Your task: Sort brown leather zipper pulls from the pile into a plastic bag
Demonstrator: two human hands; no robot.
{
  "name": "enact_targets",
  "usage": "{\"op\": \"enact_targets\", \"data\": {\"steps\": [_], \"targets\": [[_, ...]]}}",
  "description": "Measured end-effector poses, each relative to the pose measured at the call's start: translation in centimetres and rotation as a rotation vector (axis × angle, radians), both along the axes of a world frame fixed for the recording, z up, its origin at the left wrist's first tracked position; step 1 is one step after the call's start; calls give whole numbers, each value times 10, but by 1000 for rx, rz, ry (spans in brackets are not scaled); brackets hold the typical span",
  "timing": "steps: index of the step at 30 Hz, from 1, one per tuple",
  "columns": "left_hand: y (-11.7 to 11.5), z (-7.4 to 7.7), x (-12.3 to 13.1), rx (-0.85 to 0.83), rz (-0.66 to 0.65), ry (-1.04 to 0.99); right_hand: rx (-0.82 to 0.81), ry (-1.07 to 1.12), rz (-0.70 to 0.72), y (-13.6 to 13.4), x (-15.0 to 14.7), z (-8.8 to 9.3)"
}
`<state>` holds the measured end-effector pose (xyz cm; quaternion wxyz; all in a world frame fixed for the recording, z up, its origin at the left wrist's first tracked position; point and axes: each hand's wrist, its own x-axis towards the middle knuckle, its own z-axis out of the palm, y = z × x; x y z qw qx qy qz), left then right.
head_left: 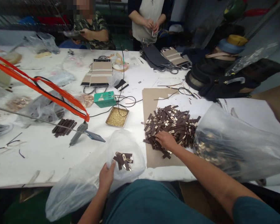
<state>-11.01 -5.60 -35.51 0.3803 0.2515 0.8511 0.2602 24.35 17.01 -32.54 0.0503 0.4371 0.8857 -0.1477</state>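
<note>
My left hand (106, 175) is closed on the rim of a clear plastic bag (84, 180), thumb at the opening. Inside the bag's mouth lie several brown strap pieces (124, 159) with gold-coloured metal clips. My right hand (167, 140) reaches into the left side of a large pile of the same brown strap pieces (177, 124). Its fingers are bent and pressed together among the straps; what they pinch is hidden. The pile rests on brown cardboard (151, 160) and white paper.
Right of the pile lies a full plastic bag (238, 140). Further left are a box of small gold parts (117, 117), a green box (105, 99) with wires, and a grey glue gun (78, 133) under an orange cord (60, 101). Two people are across the table.
</note>
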Motion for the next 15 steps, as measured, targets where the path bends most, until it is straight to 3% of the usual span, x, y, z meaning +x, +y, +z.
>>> {"op": "enact_targets", "data": {"steps": [3,15], "targets": [[-1,-3,-3,-10,-45,-19,-50,-103,61,2,-11,1],[9,-27,-20,-2,-153,-102,-90,-149,-11,9,-35,11]]}}
